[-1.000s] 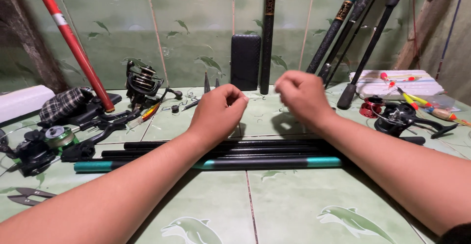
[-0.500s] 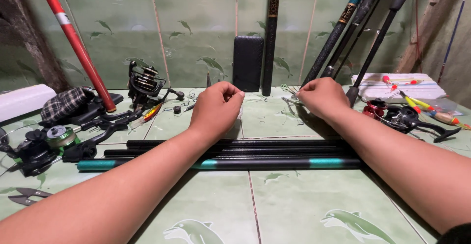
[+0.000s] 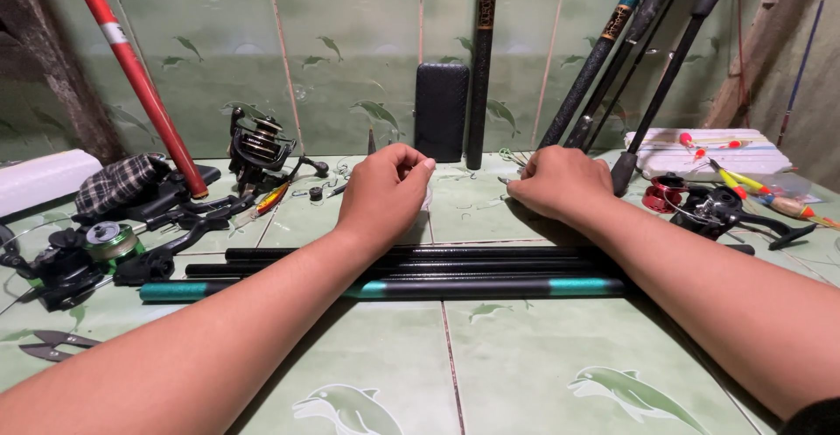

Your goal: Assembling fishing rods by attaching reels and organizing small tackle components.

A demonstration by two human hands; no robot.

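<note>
Both the left hand and right hand were pinched closed, seemingly on thin fishing line, above black rod sections; the reels lay untouched.

Spinning reel, snips, red rod

Three black rod sections lie side by side across the green tiled floor. The nearest carries teal bands.
</note>
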